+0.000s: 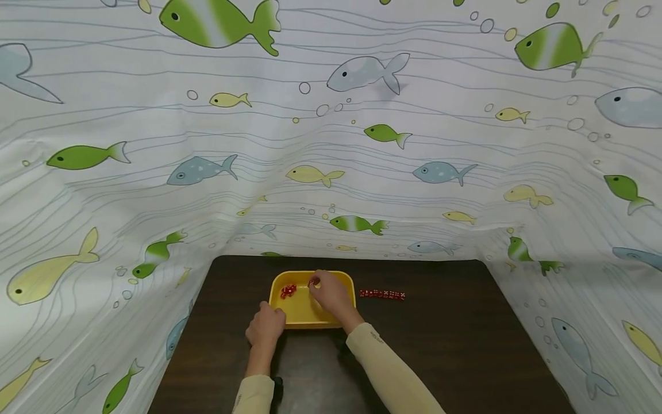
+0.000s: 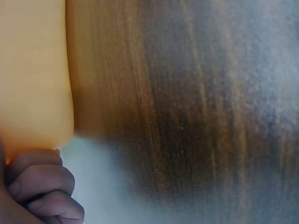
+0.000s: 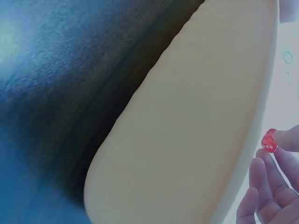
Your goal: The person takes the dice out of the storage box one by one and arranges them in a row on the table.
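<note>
A yellow plastic tray (image 1: 302, 313) lies on the dark table. My left hand (image 1: 266, 325) grips its left side near the front corner; the left wrist view shows curled fingers (image 2: 42, 179) against the tray wall (image 2: 35, 79). Over the tray's right half, my right hand (image 1: 332, 294) pinches a red die (image 3: 268, 141) with white pips between thumb and fingertips. Inside the tray, toward the left, sits a small heap of red dice (image 1: 288, 291). To the right of the tray, several more red dice form a straight row (image 1: 383, 295) on the table.
The dark wood-grain table (image 1: 450, 345) extends to both sides of the tray. A white cloth (image 1: 331, 198) printed with fish hangs behind it and along both sides.
</note>
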Demonstrator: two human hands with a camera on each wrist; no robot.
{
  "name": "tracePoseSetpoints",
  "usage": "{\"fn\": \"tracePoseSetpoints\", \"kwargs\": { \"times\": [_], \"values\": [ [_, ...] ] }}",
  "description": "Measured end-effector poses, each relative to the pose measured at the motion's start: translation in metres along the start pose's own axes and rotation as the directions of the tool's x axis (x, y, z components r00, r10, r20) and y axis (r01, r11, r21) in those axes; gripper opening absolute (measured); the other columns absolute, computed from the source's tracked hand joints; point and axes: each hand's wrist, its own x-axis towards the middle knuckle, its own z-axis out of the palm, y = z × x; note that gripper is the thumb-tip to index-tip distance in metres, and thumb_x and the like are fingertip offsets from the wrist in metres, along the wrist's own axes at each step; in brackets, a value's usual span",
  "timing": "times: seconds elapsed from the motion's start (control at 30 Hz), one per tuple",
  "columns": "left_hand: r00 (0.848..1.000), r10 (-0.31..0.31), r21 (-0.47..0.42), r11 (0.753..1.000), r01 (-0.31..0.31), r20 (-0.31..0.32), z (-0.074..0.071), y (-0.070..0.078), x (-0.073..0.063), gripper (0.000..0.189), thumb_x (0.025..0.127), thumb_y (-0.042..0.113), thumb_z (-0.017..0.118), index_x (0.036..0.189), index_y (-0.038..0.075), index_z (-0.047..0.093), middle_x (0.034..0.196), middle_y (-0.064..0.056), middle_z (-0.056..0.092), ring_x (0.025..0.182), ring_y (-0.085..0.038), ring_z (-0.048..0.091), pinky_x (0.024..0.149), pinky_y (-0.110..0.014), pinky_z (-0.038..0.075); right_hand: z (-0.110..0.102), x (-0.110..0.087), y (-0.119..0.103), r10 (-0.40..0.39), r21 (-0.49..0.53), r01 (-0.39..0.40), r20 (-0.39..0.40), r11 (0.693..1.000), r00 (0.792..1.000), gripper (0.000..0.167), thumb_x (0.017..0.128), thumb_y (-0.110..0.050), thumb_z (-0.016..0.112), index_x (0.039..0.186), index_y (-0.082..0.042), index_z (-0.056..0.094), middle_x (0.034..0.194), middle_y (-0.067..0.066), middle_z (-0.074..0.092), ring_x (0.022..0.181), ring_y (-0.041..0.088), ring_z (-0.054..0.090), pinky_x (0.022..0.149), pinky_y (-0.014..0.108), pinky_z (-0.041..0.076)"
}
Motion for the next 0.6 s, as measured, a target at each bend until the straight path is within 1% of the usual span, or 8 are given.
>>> {"fn": "tracePoseSetpoints", "kwargs": {
  "times": [0.17, 0.37, 0.47, 0.6],
  "values": [
    [1.0, 0.005, -0.008, 1.0, -0.005, 0.005, -0.002, 0.0, -0.002, 0.045, 0.102, 0.028, 0.047, 0.13, -0.007, 0.049, 0.089, -0.02, 0.059, 0.074, -0.035, 0.058, 0.07, -0.05, 0.048, -0.007, -0.005, 0.008, -0.012, 0.062, 0.015, -0.041, 0.998, 0.999, 0.017, 0.102, -0.029, 0.073, 0.116, -0.02, 0.073, 0.116, -0.001, 0.074, 0.095, 0.015, 0.065, 0.098, 0.041, 0.059],
    [1.0, 0.002, -0.013, 1.0, -0.002, 0.015, -0.001, 0.001, -0.003, 0.045, 0.103, 0.028, 0.048, 0.131, -0.007, 0.049, 0.087, -0.018, 0.057, 0.073, -0.034, 0.057, 0.069, -0.048, 0.046, -0.016, -0.01, 0.022, -0.005, 0.075, 0.014, -0.123, 0.997, 0.992, 0.013, 0.103, -0.03, 0.072, 0.115, -0.024, 0.073, 0.114, -0.003, 0.074, 0.093, 0.015, 0.065, 0.09, 0.044, 0.058],
    [1.0, 0.003, -0.011, 1.0, -0.002, 0.01, 0.0, 0.001, -0.002, 0.047, 0.103, 0.028, 0.048, 0.134, -0.007, 0.048, 0.088, -0.018, 0.057, 0.073, -0.034, 0.057, 0.07, -0.047, 0.046, -0.021, -0.011, 0.028, -0.001, 0.131, 0.02, -0.148, 0.991, 0.989, 0.013, 0.103, -0.029, 0.071, 0.115, -0.024, 0.074, 0.115, -0.002, 0.073, 0.092, 0.016, 0.064, 0.086, 0.043, 0.056],
    [1.0, -0.002, -0.005, 1.0, 0.002, 0.004, -0.001, 0.001, -0.002, 0.048, 0.103, 0.028, 0.047, 0.137, -0.007, 0.048, 0.091, -0.02, 0.058, 0.075, -0.034, 0.058, 0.071, -0.049, 0.047, -0.028, -0.013, 0.034, 0.026, 0.222, 0.009, -0.154, 0.975, 0.988, 0.016, 0.103, -0.028, 0.072, 0.118, -0.024, 0.073, 0.117, -0.002, 0.072, 0.092, 0.017, 0.062, 0.082, 0.038, 0.055]
  ]
}}
